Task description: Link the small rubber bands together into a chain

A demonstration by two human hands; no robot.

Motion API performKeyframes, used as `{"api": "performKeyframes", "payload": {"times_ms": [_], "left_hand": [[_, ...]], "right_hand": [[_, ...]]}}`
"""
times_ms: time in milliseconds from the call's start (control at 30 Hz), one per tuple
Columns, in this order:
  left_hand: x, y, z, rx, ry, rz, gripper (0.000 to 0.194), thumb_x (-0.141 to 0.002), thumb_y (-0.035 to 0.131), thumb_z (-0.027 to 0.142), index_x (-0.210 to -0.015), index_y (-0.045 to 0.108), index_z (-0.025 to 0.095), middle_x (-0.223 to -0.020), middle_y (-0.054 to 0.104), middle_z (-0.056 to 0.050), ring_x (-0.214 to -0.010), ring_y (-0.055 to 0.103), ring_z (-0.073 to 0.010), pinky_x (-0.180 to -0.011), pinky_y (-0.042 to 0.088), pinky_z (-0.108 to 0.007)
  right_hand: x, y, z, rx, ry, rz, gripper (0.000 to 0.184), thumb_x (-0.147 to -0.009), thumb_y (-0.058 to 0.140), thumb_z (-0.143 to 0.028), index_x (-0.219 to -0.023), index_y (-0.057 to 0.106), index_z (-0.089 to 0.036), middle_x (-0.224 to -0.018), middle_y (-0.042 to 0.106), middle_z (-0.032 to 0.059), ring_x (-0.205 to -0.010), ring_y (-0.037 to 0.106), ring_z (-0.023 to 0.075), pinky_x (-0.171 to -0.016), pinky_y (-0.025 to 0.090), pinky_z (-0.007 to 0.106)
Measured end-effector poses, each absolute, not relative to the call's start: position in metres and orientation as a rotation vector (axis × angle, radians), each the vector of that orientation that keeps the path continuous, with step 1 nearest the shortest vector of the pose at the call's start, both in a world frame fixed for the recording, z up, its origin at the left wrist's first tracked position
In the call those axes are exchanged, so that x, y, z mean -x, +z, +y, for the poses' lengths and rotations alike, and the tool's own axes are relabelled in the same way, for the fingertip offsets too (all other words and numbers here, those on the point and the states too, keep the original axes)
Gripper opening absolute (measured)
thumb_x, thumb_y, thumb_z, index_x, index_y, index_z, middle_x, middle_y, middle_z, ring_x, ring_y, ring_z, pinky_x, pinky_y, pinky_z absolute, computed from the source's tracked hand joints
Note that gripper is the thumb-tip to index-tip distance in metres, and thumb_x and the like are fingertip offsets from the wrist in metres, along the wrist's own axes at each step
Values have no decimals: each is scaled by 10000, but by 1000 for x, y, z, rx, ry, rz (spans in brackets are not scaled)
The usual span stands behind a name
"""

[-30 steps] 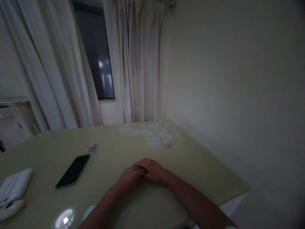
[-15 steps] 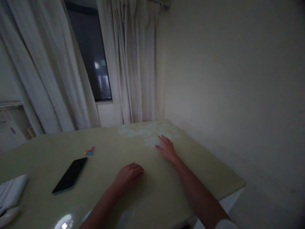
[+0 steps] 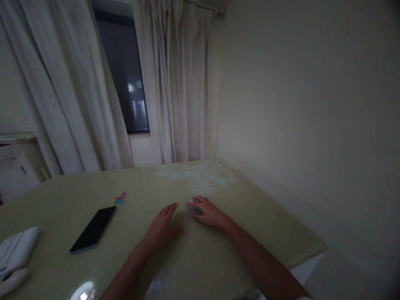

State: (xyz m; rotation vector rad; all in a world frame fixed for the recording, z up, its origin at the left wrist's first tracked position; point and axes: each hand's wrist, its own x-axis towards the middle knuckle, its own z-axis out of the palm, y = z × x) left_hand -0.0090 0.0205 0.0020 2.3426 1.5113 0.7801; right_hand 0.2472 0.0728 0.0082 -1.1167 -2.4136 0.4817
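My left hand (image 3: 162, 225) hovers low over or rests on the table, thumb apart from its stretched fingers, with nothing seen between them. Across a small gap is my right hand (image 3: 208, 213), its fingers curled round a small see-through, greyish thing (image 3: 193, 209). Blur and the fingers hide most of that thing, so its kind does not show. A small cluster of bright coloured pieces (image 3: 119, 198) lies further left. Nearer to me than the cluster is a black smartphone (image 3: 93, 229), lying flat.
The pale yellow-green table (image 3: 250, 233) bears a white leaf pattern (image 3: 206, 173) at its far side. At the left edge lies a white object (image 3: 18, 248) with a rounded piece beside it. A wall (image 3: 296, 125) borders the right; curtains (image 3: 181, 83) and a dark window stand behind.
My right hand has come back and left from the leaf pattern, its fingers now curled round the see-through thing. My left hand has opened from a curled shape and shifted slightly left.
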Motion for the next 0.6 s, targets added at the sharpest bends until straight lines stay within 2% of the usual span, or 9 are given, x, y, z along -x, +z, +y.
{"api": "performKeyframes", "payload": {"times_ms": [100, 200, 367, 433, 600], "left_hand": [[15, 1, 23, -2289, 738, 1472, 703, -765, 806, 436, -1398, 611, 198, -1436, 644, -189, -1345, 580, -380, -1138, 451, -522], [22, -1, 25, -2231, 750, 1395, 666, -734, 829, 456, -1321, 657, 191, -1297, 711, -177, -1229, 649, -365, -1087, 495, -502], [28, -3, 26, -2041, 776, 1239, 780, -693, 833, 322, -1418, 570, 203, -1387, 642, -175, -1227, 659, -314, -1039, 553, -446], [28, -1, 26, -2049, 778, 1178, 732, -682, 832, 307, -1368, 596, 208, -1378, 629, -164, -1215, 660, -297, -1040, 554, -432], [26, 4, 24, -2083, 774, 1159, 596, -690, 847, 323, -1231, 626, 206, -1258, 660, -125, -1160, 672, -281, -1017, 561, -417]], "right_hand": [[-223, 9, 52, 810, 604, -2505, 505, -903, 762, -417, -1374, 685, -254, -1492, 562, 136, -1374, 521, 277, -1173, 387, 420], [-212, 12, 42, 754, 616, -2515, 515, -895, 769, -411, -1379, 671, -263, -1469, 577, 122, -1348, 540, 275, -1170, 392, 427], [-220, 7, 49, 764, 645, -2468, 791, -780, 864, -424, -1483, 565, -220, -1457, 547, 142, -1335, 537, 279, -1156, 411, 395], [-223, 3, 53, 785, 629, -2468, 857, -737, 890, -463, -1477, 565, -180, -1404, 580, 157, -1309, 542, 296, -1146, 420, 405], [-221, 3, 54, 807, 612, -2484, 826, -727, 897, -478, -1434, 597, -176, -1317, 627, 141, -1231, 571, 291, -1109, 444, 405]]}}
